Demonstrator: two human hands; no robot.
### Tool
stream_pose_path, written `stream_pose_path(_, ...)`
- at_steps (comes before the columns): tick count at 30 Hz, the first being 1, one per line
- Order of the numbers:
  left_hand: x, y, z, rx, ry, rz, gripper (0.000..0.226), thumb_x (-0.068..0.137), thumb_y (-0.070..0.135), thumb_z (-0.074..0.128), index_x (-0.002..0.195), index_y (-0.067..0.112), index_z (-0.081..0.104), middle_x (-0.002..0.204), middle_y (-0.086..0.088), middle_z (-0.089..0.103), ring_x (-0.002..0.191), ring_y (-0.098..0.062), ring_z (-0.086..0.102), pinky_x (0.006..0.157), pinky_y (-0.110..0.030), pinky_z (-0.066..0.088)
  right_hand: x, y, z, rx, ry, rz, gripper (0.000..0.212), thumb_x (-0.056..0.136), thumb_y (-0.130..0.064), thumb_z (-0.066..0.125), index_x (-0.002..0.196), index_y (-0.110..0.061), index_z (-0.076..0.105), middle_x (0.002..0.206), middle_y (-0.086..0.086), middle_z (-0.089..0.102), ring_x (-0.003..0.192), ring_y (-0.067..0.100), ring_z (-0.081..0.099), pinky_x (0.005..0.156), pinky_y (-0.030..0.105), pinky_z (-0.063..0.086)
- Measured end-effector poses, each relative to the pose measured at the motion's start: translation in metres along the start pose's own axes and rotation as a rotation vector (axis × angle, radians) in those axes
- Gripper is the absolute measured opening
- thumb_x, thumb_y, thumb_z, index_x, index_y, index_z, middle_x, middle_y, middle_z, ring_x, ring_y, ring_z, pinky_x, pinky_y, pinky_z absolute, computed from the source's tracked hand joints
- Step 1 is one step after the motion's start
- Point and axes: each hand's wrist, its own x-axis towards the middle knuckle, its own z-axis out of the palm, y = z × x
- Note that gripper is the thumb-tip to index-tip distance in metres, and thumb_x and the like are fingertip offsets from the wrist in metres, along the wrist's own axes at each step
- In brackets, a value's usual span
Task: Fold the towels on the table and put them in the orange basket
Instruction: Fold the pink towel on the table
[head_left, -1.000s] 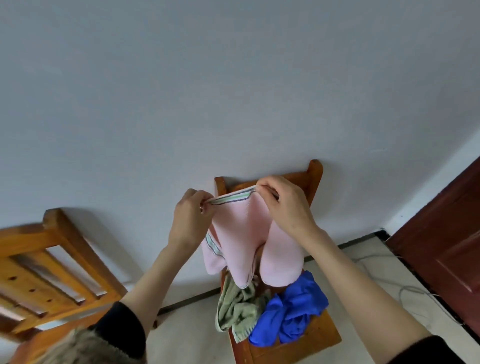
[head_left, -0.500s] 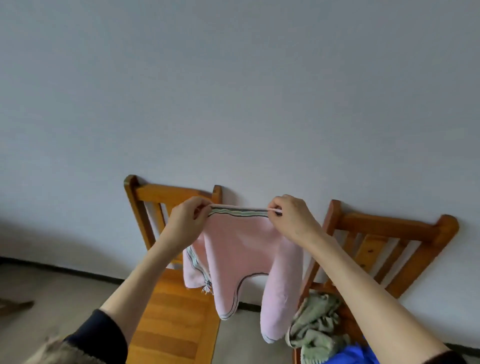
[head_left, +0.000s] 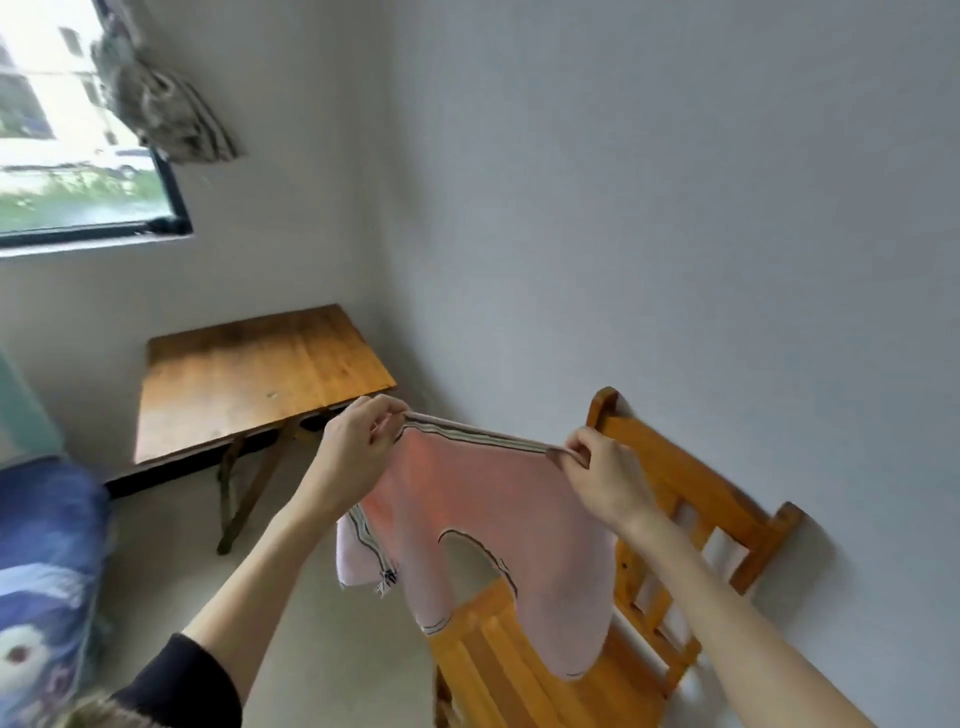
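Note:
A pink towel (head_left: 467, 499) with a striped border hangs in the air in front of me, stretched along its top edge. My left hand (head_left: 358, 447) pinches its left top corner and my right hand (head_left: 602, 478) pinches its right top corner. The towel's lower part droops in two lobes above the seat of a wooden chair (head_left: 675, 493). A bare wooden table (head_left: 249, 374) stands in the corner behind my left hand. No orange basket is in view.
The wooden chair stands against the white wall (head_left: 649, 208) at the right. A window (head_left: 67, 130) with a bundled curtain (head_left: 161, 104) is at the upper left. Blue patterned bedding (head_left: 47, 571) lies at the left edge. Pale floor (head_left: 322, 649) shows below.
My view has swung left: the chair with the green and blue towels has left the frame, and the table, window and bedding have come in. Both hands still hold the pink towel stretched.

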Motion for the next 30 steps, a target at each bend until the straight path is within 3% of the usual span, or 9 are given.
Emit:
stream_pose_path(2,-0.001,-0.025,-0.024,0.042,0.059,-0.043,0.015,0.094,0.013,0.052,0.098,0.014,0.066,0.088,0.003,0.059,0.073,-0.001,0.049,0.063,-0.003,0.033,0.021,-0.015,0.025,0.038,-0.092,-0.055,0.012,0.09,-0.013,0.057,0.079,-0.019,0.055,0.072,-0.008,0.056,0.068,0.008,0.051,0.058,0.003,0.037)
stream_pose_path(4,0.0,-0.049,-0.045,0.065,0.117,-0.091,0.014,0.093,0.011,0.053,0.097,0.013,0.067,0.087,0.004,0.059,0.073,-0.002,0.05,0.064,-0.001,0.034,0.039,-0.031,0.052,0.075,-0.147,-0.102,0.016,0.088,-0.01,0.055,0.077,-0.021,0.057,0.073,-0.008,0.057,0.069,0.007,0.052,0.06,0.003,0.038)
stream_pose_path(8,0.004,-0.098,-0.078,0.112,0.19,-0.16,0.012,0.089,0.006,0.059,0.092,0.01,0.07,0.086,0.001,0.062,0.073,-0.007,0.054,0.065,-0.008,0.036,0.075,-0.06,0.107,0.133,-0.136,-0.073,0.033,0.087,-0.028,0.063,0.058,-0.027,0.047,0.056,-0.011,0.052,0.057,0.01,0.048,0.049,0.017,0.034)
stream_pose_path(13,0.028,-0.167,-0.116,0.192,0.246,-0.235,0.005,0.083,0.012,0.069,0.081,0.008,0.07,0.074,-0.002,0.066,0.062,-0.008,0.051,0.061,0.001,0.034,0.132,-0.105,0.167,0.103,-0.114,-0.102,0.06,0.081,-0.055,0.061,0.047,-0.016,0.03,0.04,-0.005,0.032,0.041,0.01,0.03,0.043,0.024,0.021)
stream_pose_path(17,0.059,-0.228,-0.147,0.207,0.278,-0.314,0.015,0.079,0.024,0.073,0.07,0.017,0.064,0.056,0.009,0.054,0.053,-0.003,0.047,0.056,-0.006,0.037,0.183,-0.145,0.218,0.024,-0.094,-0.139,0.057,0.087,-0.043,0.06,0.049,-0.015,0.029,0.043,-0.004,0.033,0.045,0.016,0.034,0.045,0.032,0.024)
stream_pose_path(21,0.093,-0.287,-0.174,0.272,0.246,-0.315,0.008,0.083,0.016,0.069,0.078,0.009,0.066,0.07,-0.002,0.061,0.063,-0.016,0.05,0.058,-0.02,0.031,0.224,-0.172,0.267,0.01,-0.116,-0.155,0.024,0.091,-0.019,0.051,0.069,-0.013,0.058,0.066,0.004,0.06,0.069,0.029,0.053,0.06,0.031,0.037)
stream_pose_path(23,0.109,-0.312,-0.181,0.284,0.244,-0.304,0.004,0.085,0.009,0.066,0.083,0.006,0.067,0.08,-0.005,0.063,0.069,-0.017,0.051,0.061,-0.018,0.029,0.244,-0.181,0.287,0.041,-0.119,-0.145,0.017,0.091,-0.017,0.052,0.078,-0.012,0.063,0.074,0.003,0.064,0.074,0.026,0.056,0.064,0.029,0.038)
stream_pose_path(28,0.154,-0.375,-0.185,0.312,0.274,-0.366,0.01,0.088,0.005,0.058,0.092,0.004,0.068,0.09,-0.007,0.06,0.076,-0.017,0.05,0.068,-0.021,0.03,0.302,-0.196,0.331,0.03,-0.052,-0.096,0.046,0.085,-0.045,0.061,0.054,-0.017,0.043,0.05,-0.003,0.049,0.053,0.02,0.046,0.049,0.031,0.033)
stream_pose_path(30,0.174,-0.401,-0.184,0.334,0.263,-0.395,0.011,0.09,0.007,0.057,0.093,0.003,0.067,0.091,-0.008,0.059,0.079,-0.021,0.052,0.071,-0.026,0.034,0.329,-0.198,0.349,-0.008,-0.032,-0.117,0.056,0.085,-0.049,0.06,0.048,-0.015,0.033,0.043,-0.003,0.038,0.044,0.017,0.037,0.044,0.028,0.027)
